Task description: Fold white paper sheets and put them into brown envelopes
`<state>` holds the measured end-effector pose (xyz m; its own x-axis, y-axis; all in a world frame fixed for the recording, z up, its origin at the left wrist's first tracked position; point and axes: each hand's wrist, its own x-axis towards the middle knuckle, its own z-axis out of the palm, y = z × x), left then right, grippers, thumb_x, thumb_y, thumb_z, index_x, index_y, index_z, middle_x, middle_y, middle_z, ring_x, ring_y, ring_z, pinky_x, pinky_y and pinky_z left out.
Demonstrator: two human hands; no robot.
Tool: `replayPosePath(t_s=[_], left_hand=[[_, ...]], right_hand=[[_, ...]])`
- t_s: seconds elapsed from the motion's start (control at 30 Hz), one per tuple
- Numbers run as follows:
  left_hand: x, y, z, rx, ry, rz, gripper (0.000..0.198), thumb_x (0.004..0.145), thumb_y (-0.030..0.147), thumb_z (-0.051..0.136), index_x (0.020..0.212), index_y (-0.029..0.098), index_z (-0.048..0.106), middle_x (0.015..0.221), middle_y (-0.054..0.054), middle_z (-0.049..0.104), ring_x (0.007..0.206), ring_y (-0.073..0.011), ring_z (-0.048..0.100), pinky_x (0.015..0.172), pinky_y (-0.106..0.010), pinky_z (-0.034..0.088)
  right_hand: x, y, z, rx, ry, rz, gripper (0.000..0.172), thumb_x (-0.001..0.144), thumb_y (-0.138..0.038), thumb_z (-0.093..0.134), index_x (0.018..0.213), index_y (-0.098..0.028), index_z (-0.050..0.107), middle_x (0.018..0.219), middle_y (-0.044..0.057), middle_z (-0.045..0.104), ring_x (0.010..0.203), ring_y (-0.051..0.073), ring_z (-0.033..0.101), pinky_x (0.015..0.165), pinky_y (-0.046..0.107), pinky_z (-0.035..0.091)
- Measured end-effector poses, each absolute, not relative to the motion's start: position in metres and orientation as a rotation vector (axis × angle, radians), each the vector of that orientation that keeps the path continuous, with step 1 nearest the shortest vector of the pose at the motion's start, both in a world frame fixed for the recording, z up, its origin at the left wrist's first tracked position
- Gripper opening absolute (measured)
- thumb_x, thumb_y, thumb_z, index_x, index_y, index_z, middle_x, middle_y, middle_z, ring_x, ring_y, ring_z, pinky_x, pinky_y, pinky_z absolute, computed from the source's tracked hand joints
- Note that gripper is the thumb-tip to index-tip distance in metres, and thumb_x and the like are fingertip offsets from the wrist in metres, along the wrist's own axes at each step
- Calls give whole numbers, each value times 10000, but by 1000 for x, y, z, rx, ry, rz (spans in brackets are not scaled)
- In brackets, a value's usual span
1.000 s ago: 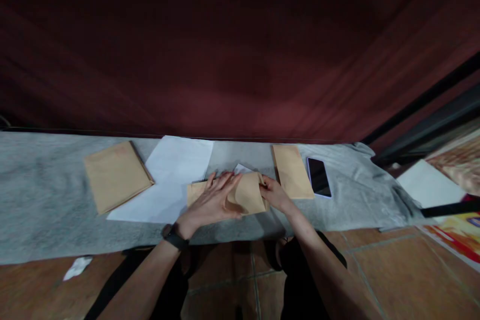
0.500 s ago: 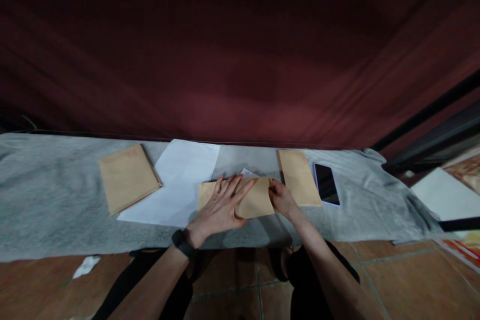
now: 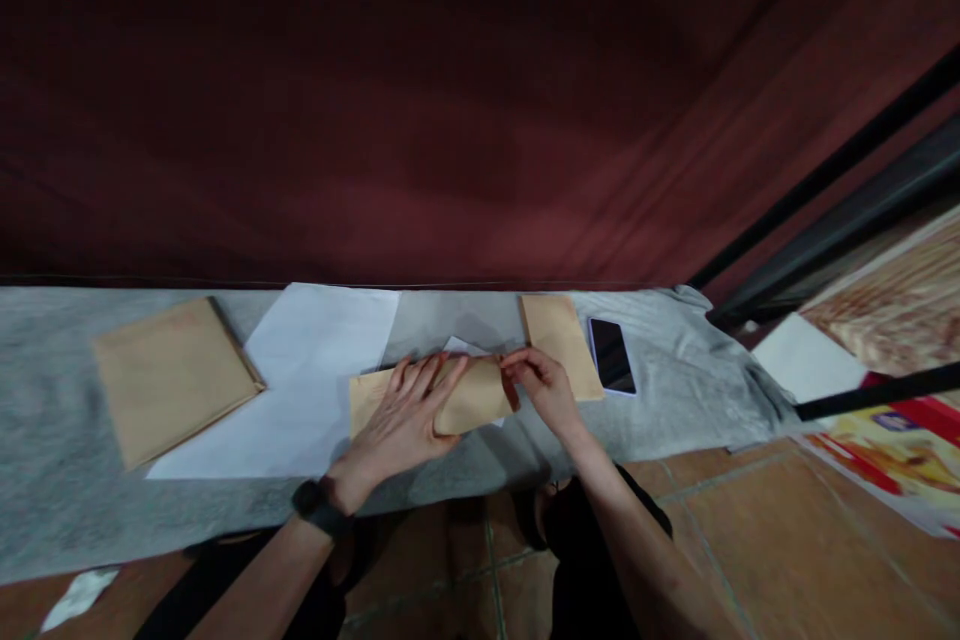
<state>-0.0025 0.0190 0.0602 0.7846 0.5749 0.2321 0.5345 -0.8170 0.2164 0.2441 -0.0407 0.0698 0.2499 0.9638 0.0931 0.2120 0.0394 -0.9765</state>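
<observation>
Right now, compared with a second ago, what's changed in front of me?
The fold in the brown paper has come down flatter. Your right hand is more arched, fingertips at the fold's upper right corner. Your left hand stays pressed on it; the phone and white paper lie as before.

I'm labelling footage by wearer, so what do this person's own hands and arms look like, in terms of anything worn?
Both the left hand and the right hand are ungloved. The left wrist wears a dark watch or band; the right wrist is bare. No sleeves show on the arms. Rings are too small to tell.
</observation>
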Motion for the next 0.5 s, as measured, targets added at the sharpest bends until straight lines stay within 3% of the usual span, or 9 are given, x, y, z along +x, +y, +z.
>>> replayPosePath(t_s=[0.13, 0.27, 0.37, 0.5], left_hand=[[-2, 21, 56, 2864, 897, 453, 1109, 746, 468, 773, 1634, 235, 152, 1569, -195, 416, 1431, -396, 394, 1215, -593, 203], [0, 19, 54, 2855, 873, 493, 1102, 749, 485, 773, 1631, 237, 160, 1550, -188, 437, 1407, -394, 417, 1208, -592, 225], [3, 15, 54, 2879, 793, 483, 1051, 753, 444, 774, 1619, 266, 206, 1553, -166, 431, 1424, -384, 394, 1221, -599, 192], [7, 7, 57, 2902, 721, 446, 965, 779, 350, 748, 1605, 286, 253, 1548, -144, 427, 1446, -364, 362, 1233, -601, 162]], right_hand=[[253, -44, 69, -1361, -994, 1103, 250, 791, -473, 707, 847, -230, 718, 876, 36, 720, 819, 196, 667, 815, 354, 560], [260, -46, 72, -1253, -934, 1345, 328, 754, -485, 757, 915, -199, 753, 865, 45, 740, 843, 197, 690, 806, 331, 557], [261, -51, 73, -1222, -1146, 1534, 220, 753, -398, 740, 856, -204, 759, 769, 0, 712, 760, 167, 645, 789, 313, 533], [265, -57, 72, -1209, -1402, 1530, 78, 748, -296, 690, 727, -241, 742, 703, -50, 686, 777, 158, 617, 929, 323, 502]])
